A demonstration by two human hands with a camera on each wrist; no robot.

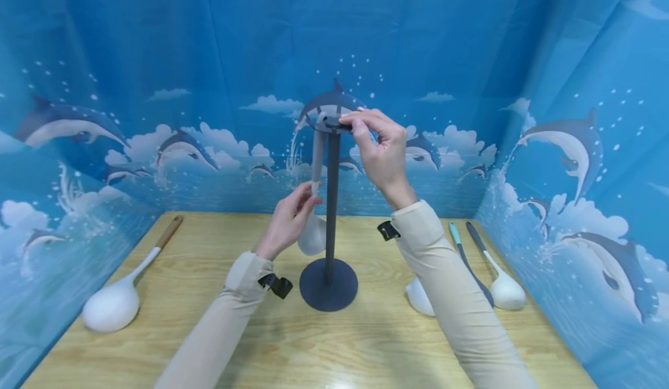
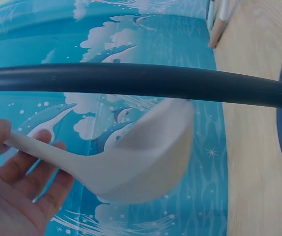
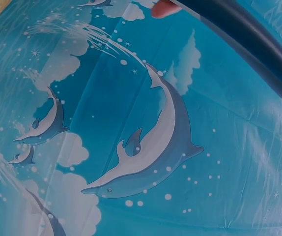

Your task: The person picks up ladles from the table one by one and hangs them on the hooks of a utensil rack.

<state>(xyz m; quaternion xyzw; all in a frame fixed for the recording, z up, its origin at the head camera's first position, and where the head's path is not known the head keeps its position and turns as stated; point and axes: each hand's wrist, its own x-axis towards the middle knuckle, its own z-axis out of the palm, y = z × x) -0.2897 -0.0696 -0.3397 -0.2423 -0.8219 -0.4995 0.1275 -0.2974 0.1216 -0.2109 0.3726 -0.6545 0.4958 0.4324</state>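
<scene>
A dark utensil stand (image 1: 332,203) rises from its round base on the wooden table. My left hand (image 1: 286,220) pinches a white ladle (image 2: 146,162) low on its handle, near the neck, left of the pole. The ladle hangs upright, its grey handle reaching the stand's top ring and its bowl overlapping the pole in the left wrist view. Whether the handle is hooked on the ring, I cannot tell. At the top, my right hand (image 1: 384,151) pinches the right side of the dark ring between thumb and fingers. In the right wrist view only part of that hand shows.
A white ladle with a wooden handle (image 1: 112,305) lies at the left. On the right lie a teal-tipped dark utensil (image 1: 460,249), a dark-handled white ladle (image 1: 508,290) and a white bowl-shaped head (image 1: 420,296) partly behind my forearm. A dolphin-print curtain (image 1: 235,58) surrounds the table.
</scene>
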